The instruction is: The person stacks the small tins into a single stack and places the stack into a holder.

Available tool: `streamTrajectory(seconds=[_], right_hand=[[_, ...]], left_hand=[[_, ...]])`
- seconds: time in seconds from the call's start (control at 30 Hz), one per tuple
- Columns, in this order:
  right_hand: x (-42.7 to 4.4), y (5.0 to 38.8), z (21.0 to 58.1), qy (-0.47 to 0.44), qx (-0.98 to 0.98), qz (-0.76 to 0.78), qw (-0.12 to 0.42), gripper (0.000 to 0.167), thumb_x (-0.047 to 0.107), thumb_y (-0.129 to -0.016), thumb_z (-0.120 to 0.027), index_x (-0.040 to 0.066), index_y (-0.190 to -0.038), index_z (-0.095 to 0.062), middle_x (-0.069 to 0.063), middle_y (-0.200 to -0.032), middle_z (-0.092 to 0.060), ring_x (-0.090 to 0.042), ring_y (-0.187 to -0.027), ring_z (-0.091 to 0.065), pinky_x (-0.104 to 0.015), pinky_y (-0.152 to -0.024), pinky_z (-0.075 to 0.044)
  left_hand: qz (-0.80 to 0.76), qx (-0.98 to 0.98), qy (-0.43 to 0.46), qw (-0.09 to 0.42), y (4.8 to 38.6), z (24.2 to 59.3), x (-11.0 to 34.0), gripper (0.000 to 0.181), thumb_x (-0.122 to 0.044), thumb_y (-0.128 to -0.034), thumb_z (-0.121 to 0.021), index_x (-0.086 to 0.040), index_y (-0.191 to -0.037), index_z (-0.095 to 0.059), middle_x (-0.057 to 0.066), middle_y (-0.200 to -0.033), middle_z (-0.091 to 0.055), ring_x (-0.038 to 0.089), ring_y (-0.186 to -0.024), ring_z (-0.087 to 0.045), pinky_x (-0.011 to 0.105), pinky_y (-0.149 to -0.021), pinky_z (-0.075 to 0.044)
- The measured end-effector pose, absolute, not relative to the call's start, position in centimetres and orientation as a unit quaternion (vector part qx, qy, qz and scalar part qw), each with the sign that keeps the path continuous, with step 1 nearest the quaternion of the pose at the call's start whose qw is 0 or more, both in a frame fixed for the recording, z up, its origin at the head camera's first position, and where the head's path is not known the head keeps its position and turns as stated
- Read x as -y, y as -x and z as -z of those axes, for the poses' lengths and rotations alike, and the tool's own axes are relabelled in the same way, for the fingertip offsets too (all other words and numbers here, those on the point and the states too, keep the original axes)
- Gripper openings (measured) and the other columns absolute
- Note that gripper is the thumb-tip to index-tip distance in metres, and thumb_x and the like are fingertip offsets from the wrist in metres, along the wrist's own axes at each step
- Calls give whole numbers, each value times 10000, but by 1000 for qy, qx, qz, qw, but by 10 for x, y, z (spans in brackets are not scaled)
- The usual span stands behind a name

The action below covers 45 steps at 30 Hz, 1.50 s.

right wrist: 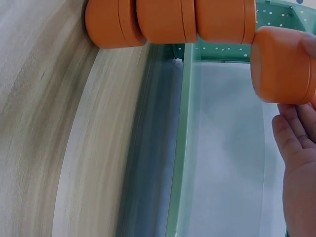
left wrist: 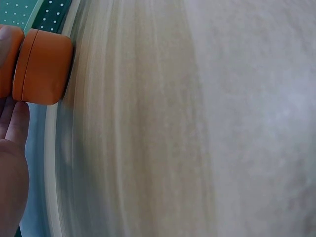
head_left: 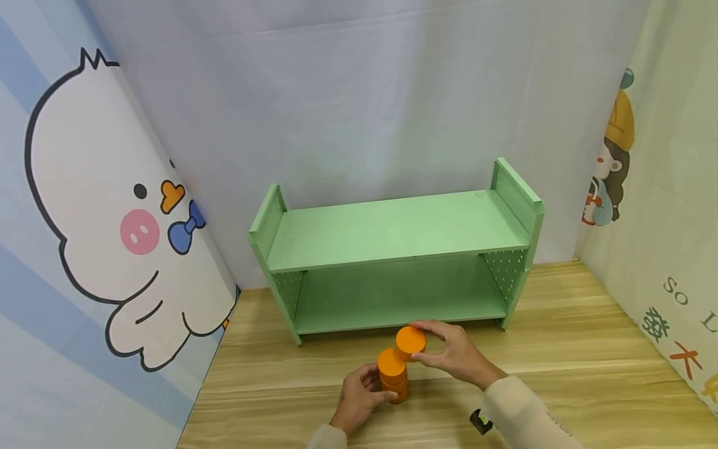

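Note:
A stack of three round orange lidded containers (head_left: 392, 368) stands upright on the wooden table, in front of the green shelf. My left hand (head_left: 356, 396) grips it from the left, thumb in front and fingers behind. In the left wrist view, fingers lie against the lower orange containers (left wrist: 47, 66). With thumb and fingers, my right hand (head_left: 451, 354) holds another orange container (head_left: 411, 342) just right of the stack's top. The right wrist view shows this held container (right wrist: 281, 64) at or against the edge of the top one (right wrist: 224, 19); whether they touch, I cannot tell.
Behind the hands stands a two-level green shelf (head_left: 392, 234) with raised sides and perforated end panels. A small black object (head_left: 480, 421) lies on the table (head_left: 589, 349) beside the right sleeve. Printed cloths hang at left, right and back.

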State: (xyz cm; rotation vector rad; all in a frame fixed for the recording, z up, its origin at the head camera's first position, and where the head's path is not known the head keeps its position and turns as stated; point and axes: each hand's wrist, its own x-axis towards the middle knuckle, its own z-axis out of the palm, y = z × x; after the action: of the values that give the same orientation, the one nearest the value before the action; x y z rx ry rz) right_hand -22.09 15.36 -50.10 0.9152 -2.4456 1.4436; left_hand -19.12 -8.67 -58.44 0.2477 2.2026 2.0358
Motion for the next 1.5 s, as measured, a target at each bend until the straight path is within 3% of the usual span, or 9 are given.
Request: streamTrajectory(seconds=[0.27,0.63,0.87,1.2,1.5], right_hand=[[-151,219,501,-311,812,-489,74,542,159,-837,-831,-4,-1310,-623,-168,-1285,-647,-320,-1167,-623,-519,-995,-508],[-144,216,503,-316,810,-485,92,543,131,-803,-854,14,-1290,-645,-145,-1266,-665,-277,-1156,-632,-483,-991,-527],[-141,216,504,-319,808,-489,74,536,188,-845,-823,28,-1318,-629,-163,-1284,-650,-288,-1170,-624,-490,-1003,-517],[-137,215,502,-314,807,-496,59,536,211,-844,-825,60,-1322,-636,-79,-1296,-655,-261,-1185,-616,-486,-1013,-513],[-131,213,504,-316,804,-502,53,531,207,-851,-821,49,-1322,-634,-160,-1296,-641,-274,-1183,-614,-486,-1017,-509]], left_hand=[[-678,-728,-78,68,190,584,87,518,-10,-741,-871,35,-1209,-651,167,-1211,-675,312,-1128,-648,317,-938,-567],[-685,-722,-68,75,191,587,87,521,-31,-741,-876,23,-1210,-657,156,-1210,-678,298,-1122,-651,312,-925,-572],[-682,-724,-74,72,192,588,87,521,-38,-744,-875,20,-1214,-657,160,-1216,-676,303,-1131,-648,322,-932,-570],[-672,-733,-80,66,193,586,86,530,-43,-737,-881,33,-1208,-652,180,-1225,-669,320,-1142,-644,323,-937,-567],[-672,-733,-84,63,193,586,87,525,-51,-729,-888,37,-1192,-659,182,-1215,-673,323,-1137,-647,307,-935,-566]])
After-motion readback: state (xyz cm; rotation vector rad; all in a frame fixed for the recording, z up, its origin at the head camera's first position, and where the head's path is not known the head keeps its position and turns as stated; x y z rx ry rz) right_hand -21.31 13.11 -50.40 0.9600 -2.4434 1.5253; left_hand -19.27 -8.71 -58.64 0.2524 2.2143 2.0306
